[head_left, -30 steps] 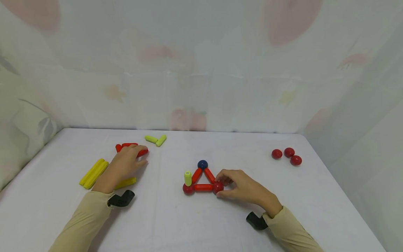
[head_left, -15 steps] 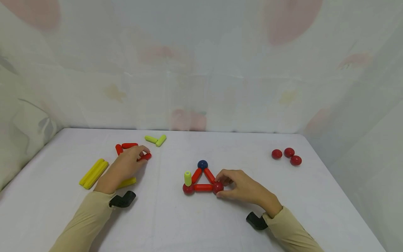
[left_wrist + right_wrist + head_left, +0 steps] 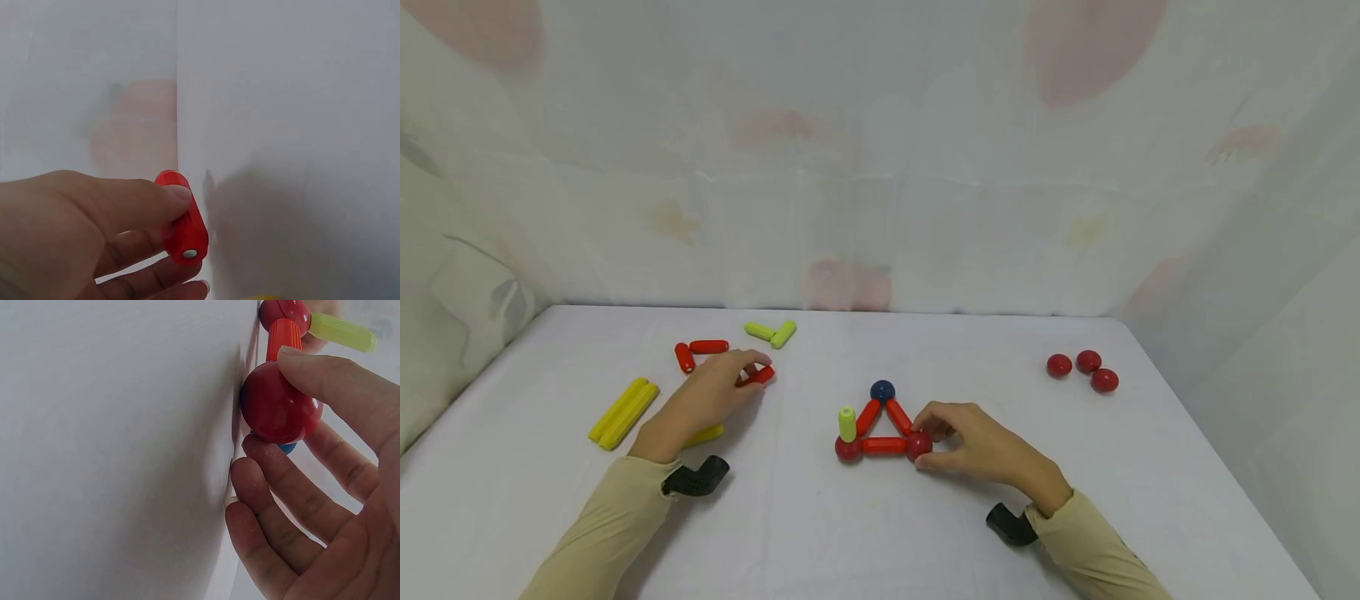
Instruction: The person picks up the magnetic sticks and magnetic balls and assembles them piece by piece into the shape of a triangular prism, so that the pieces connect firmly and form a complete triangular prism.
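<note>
My left hand (image 3: 711, 392) pinches a red magnetic rod (image 3: 185, 225) between thumb and fingers; a silvery disc shows in the rod's end. On the table's middle lies a triangle of three red rods (image 3: 884, 447), joined by a blue ball (image 3: 883, 391) at the far corner and two red balls at the near corners. From the left red ball (image 3: 849, 450) a yellow-green rod (image 3: 847, 424) stands up. My right hand (image 3: 973, 442) holds the right red ball (image 3: 281, 403), thumb on one side and fingers on the other.
Two loose red rods (image 3: 708, 346) and two yellow-green rods (image 3: 783, 335) lie at the back left. Longer yellow rods (image 3: 623, 414) lie nearer on the left, one partly behind my left wrist. Three red balls (image 3: 1088, 362) sit together at the back right.
My left hand has moved slightly right, drawing one red rod away from the other two. My right hand stays at the triangle's right ball.
</note>
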A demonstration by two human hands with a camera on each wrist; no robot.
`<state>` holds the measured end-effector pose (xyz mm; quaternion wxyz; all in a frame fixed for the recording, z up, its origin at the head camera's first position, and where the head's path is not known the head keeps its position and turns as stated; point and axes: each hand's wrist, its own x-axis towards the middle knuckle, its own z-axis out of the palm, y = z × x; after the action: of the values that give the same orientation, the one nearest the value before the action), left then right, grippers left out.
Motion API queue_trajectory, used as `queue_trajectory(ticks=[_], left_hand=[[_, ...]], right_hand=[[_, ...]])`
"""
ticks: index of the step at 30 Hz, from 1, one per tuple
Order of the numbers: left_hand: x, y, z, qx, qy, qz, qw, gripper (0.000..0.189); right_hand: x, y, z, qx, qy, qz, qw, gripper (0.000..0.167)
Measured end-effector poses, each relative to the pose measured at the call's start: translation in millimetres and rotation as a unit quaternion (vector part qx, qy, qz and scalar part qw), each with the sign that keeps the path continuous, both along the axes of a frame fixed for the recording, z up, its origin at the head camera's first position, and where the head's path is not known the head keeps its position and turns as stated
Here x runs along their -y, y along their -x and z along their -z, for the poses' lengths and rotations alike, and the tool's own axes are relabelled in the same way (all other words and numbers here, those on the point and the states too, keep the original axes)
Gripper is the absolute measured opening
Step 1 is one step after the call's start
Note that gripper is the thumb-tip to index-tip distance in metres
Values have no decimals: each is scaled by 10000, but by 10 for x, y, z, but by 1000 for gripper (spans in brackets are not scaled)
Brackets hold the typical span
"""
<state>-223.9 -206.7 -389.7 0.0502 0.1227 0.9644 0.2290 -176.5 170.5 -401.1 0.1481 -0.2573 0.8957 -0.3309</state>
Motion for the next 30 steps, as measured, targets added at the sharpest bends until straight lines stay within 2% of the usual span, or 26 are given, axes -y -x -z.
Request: queue_trajectory(ticks=[9,20,30], left_hand=[[-145,-42,-99,-35,-367,324,9988,44],[-326,-128,-138,-513,-1034,899,9892,37],[-448,-207,-188,-285,-1351,908,9862,42]], right_hand=[[-8,12,8,-102,74,-42,9999,36],[15,5,11,17,16,84,10000,37],[20,9,21,-38,-13,82,10000,36]])
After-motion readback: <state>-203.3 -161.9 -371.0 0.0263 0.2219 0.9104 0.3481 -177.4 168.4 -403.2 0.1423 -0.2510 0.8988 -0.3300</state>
